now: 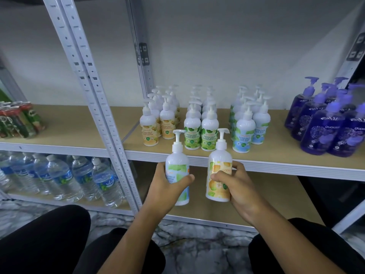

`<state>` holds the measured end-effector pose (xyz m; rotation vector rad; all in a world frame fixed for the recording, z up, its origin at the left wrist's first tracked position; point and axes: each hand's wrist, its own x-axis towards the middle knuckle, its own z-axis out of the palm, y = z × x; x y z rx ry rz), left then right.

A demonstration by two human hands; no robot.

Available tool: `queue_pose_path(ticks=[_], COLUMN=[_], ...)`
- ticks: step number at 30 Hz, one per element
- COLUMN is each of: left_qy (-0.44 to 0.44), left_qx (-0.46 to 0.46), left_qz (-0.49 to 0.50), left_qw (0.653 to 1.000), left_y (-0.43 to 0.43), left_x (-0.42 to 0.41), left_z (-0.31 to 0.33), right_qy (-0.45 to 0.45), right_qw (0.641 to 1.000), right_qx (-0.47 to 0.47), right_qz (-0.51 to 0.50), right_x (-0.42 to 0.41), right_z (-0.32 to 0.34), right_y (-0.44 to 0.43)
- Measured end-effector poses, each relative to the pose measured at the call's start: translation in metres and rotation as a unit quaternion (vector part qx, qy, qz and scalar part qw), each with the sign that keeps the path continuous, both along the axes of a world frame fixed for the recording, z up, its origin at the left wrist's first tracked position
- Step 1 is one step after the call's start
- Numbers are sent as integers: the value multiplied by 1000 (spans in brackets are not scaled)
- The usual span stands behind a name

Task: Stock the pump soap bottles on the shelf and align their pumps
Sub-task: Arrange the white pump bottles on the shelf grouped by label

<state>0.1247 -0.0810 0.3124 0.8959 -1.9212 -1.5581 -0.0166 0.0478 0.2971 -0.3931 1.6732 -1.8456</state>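
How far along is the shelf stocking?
Four groups already stand on the shelf: yellow, green, blue and purple bottles. The left hand holds a blue-label bottle, the right hand a yellow-label bottle. Both need placing, pumps aligned.

The shelf point(256, 155) is a light brown board with a white metal edge; on it stand four bunches of pump bottles: yellow ones point(149, 123) on the left, then green ones point(199, 127), then blue ones point(246, 123), and purple ones point(324, 123) far right (those are darker); the next board to the left holds red and green packs point(17, 121).
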Motion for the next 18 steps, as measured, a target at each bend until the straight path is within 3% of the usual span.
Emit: queue_pose_path(ticks=[9, 18], left_qy=[-17, 27], left_qx=[-18, -21], left_qz=[0, 103], left_qw=[1000, 994], left_y=[-18, -70], left_x=[1, -1], left_z=[-1, 4], right_qy=[91, 195], right_qw=[996, 980], right_qx=[16, 41], right_qz=[9, 25], right_x=[6, 10], right_z=[4, 21], right_y=[-19, -88])
